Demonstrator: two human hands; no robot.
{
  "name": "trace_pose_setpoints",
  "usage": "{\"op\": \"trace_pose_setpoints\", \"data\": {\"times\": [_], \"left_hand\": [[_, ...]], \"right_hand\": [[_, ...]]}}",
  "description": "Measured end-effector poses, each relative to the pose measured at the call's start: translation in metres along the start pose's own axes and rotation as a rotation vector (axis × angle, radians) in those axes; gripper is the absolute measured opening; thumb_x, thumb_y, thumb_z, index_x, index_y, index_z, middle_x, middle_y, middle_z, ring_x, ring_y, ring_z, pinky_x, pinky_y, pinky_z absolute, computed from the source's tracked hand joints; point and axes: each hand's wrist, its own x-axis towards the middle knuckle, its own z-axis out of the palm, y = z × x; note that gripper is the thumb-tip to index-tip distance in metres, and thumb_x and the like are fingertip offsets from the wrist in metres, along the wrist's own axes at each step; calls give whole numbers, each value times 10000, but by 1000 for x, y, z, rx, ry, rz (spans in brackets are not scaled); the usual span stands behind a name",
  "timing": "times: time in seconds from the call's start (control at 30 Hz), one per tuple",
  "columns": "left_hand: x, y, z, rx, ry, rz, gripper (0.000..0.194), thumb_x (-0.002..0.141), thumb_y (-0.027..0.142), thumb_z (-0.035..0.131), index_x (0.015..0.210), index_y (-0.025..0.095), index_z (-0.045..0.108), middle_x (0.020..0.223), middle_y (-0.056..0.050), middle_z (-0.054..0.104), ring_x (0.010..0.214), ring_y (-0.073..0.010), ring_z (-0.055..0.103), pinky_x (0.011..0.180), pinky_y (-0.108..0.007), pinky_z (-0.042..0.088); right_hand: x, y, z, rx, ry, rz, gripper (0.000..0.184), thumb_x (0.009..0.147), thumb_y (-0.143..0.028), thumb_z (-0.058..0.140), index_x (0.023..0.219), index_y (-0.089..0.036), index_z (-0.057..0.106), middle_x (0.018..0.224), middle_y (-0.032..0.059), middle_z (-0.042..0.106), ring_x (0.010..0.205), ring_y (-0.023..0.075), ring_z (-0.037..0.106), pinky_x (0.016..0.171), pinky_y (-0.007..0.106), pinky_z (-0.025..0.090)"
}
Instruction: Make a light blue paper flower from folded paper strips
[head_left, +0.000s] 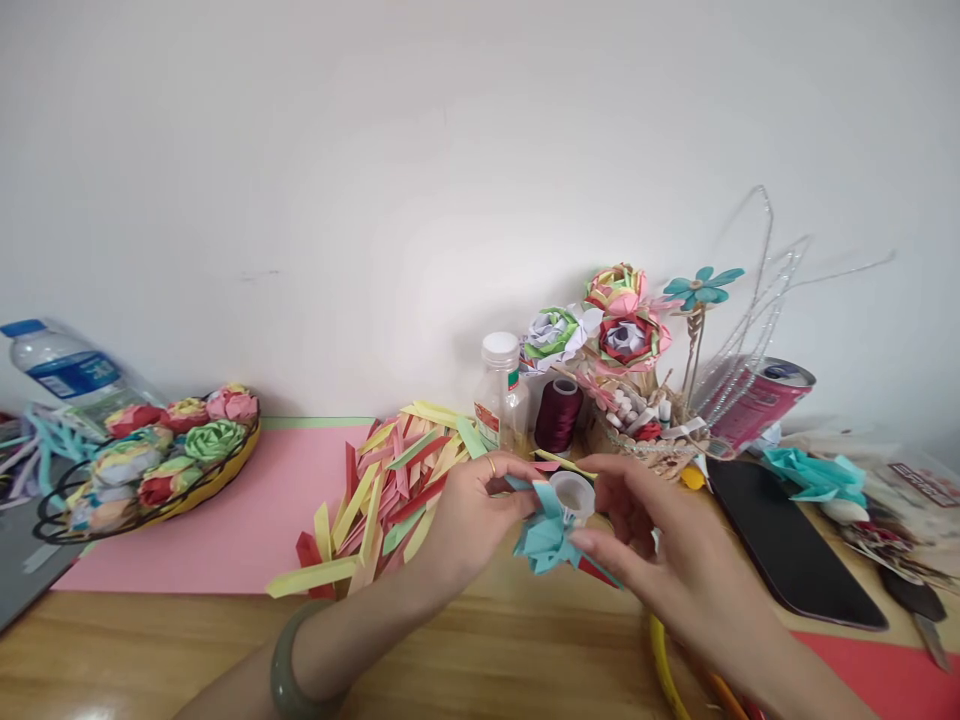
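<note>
Two hands (480,510), one paper cluster (545,542)

The bench (450,660) is smooth wood with a soft shine. The held blue flower (546,548) is folded, matt paper, and so are the loose strips (401,475). The drink can (757,415) is shiny metal. The phone (799,548) is smooth and glossy. The water bottle (67,366) is clear, shiny plastic. The bangle (285,665) looks smooth and a bit shiny.
</note>
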Motion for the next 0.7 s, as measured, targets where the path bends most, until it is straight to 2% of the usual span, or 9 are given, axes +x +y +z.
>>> {"op": "trace_pose_setpoints", "data": {"times": [0.1,0.17,0.3,0.53,0.7], "left_hand": [[-2,2,0,-6,-42,-41,115,644,168,675,751,132,650,781,-34,657,719,-134,591,667,-240,473],[-3,3,0,-81,-75,-83,194,639,200,699,811,131,639,814,-42,661,719,-132,596,658,-241,481],[-3,4,1,-269,-64,-82,304,604,215,749,861,148,603,868,-46,673,799,-144,614,713,-249,489],[-3,7,1,-203,-77,-184,233,606,259,744,742,104,634,731,-44,665,662,-122,600,646,-245,491],[-7,5,1,-124,-41,-73,163,665,238,694,770,127,637,731,-33,675,671,-128,614,641,-248,510]], "right_hand": [[1,-4,2,-2,-99,4,144,837,-300,502,810,-182,579,609,-15,555,497,102,491,453,206,390],[1,-5,2,43,-114,41,232,868,-272,425,691,-180,544,562,-20,522,489,98,460,455,202,373],[3,-5,0,165,-130,139,287,868,-299,376,621,-184,464,510,-35,455,458,91,405,422,195,342],[1,1,5,270,-177,222,250,845,-360,386,690,-185,473,575,-14,507,514,119,482,463,231,409],[1,2,5,315,-186,262,228,863,-348,385,835,-177,533,649,3,585,594,147,576,533,261,476]]}}
